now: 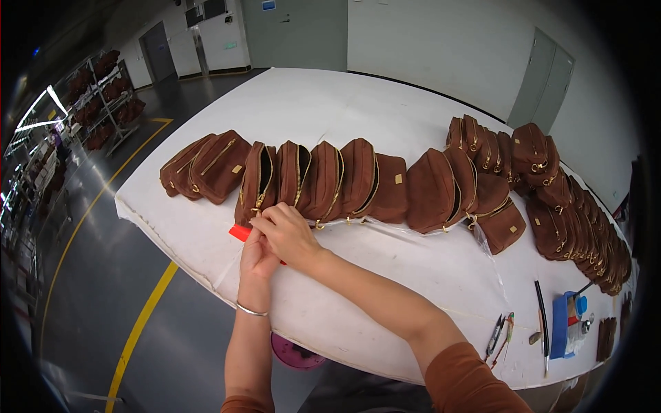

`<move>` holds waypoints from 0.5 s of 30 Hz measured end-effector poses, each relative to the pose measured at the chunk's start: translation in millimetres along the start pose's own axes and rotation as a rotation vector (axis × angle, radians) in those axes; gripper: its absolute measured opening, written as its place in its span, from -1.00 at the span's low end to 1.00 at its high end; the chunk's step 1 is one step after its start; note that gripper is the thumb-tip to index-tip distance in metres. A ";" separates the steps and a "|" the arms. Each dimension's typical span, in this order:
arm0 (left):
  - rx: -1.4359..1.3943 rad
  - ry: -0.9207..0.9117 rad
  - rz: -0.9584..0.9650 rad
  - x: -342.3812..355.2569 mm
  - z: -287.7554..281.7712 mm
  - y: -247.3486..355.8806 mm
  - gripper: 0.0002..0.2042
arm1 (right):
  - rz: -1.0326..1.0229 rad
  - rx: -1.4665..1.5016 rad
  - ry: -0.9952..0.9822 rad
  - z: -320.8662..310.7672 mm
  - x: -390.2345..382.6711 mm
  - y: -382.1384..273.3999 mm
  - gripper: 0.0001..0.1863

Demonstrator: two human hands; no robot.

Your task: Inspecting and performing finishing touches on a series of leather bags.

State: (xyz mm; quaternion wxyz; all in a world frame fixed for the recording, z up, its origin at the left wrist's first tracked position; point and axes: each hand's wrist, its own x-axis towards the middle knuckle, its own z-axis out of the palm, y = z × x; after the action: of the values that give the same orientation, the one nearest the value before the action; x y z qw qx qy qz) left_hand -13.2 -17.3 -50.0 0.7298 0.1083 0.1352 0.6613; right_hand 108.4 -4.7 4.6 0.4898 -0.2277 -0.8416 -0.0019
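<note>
My right hand (292, 237) is closed, its fingertips pinched at the gold-coloured fitting on the near end of a brown zippered pouch (257, 172). Close against it, my left hand (257, 256) is palm up with curled fingers, a silver bangle on its wrist. What lies between the fingertips is hidden. A flat red piece (239, 232) shows beside the left fingers, and a bit of red appears below the right hand; whether it is held or lies on the table cannot be made out. More brown pouches (323, 180) with gold zippers, several partly unzipped, stand in a row to the right.
The white table (330, 275) carries a pile of brown pouches (578, 227) at right. Nearer lie snips (494, 335), a thin black rod (541, 310) and a blue bin (564, 327) with bottles. A pink bucket (295, 352) is below the edge; racks (103, 96) stand far left.
</note>
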 end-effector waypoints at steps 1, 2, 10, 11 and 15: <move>-0.034 -0.034 0.029 0.4 -1.4 -0.6 -0.77 | -0.036 0.008 0.039 -0.8 -0.8 -0.8 -0.72; -0.037 -0.029 0.041 2.0 -3.3 -0.7 -0.77 | -0.030 0.026 0.032 -2.4 -2.1 -1.2 -0.72; 0.158 0.160 0.219 0.5 2.0 -5.4 -0.85 | 0.073 0.109 0.107 -3.7 3.9 2.4 -0.83; 0.258 0.203 0.331 -2.3 7.7 -7.9 -0.87 | 0.070 0.111 0.105 -3.0 5.9 1.4 -0.83; 0.233 0.351 0.460 -11.1 28.0 -10.5 -0.85 | 0.153 0.125 0.098 -3.5 9.2 1.8 -0.85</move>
State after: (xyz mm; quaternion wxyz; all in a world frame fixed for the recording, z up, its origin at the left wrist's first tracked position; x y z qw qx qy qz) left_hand 5.2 -28.9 -26.6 0.5094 0.1031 0.3060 0.7977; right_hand 108.2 -0.4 13.7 0.5423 -0.2599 -0.7953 0.0765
